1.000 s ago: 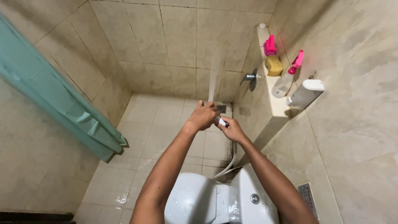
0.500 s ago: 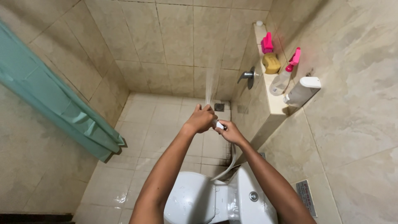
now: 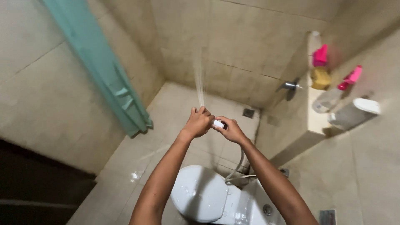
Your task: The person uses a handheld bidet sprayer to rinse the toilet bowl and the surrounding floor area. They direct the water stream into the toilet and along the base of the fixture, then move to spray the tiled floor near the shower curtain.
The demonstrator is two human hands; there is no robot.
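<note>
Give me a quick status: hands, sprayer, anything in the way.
Left hand and right hand both gripping the white hand sprayer. Water jet shooting toward the tiled wall. Hose hangs over the closed toilet; nothing blocking.

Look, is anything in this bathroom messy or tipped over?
Yes. On the wall ledge, a clear spray bottle and a white bottle lie on their sides. Both hands hold a hand sprayer shooting water up, wetting the toilet lid.

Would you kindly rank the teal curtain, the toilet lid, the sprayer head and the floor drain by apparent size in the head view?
1. teal curtain
2. toilet lid, though it lies nearest the camera
3. and 4. sprayer head and floor drain: similar, so unranked; the hands cover most of the sprayer.
</note>
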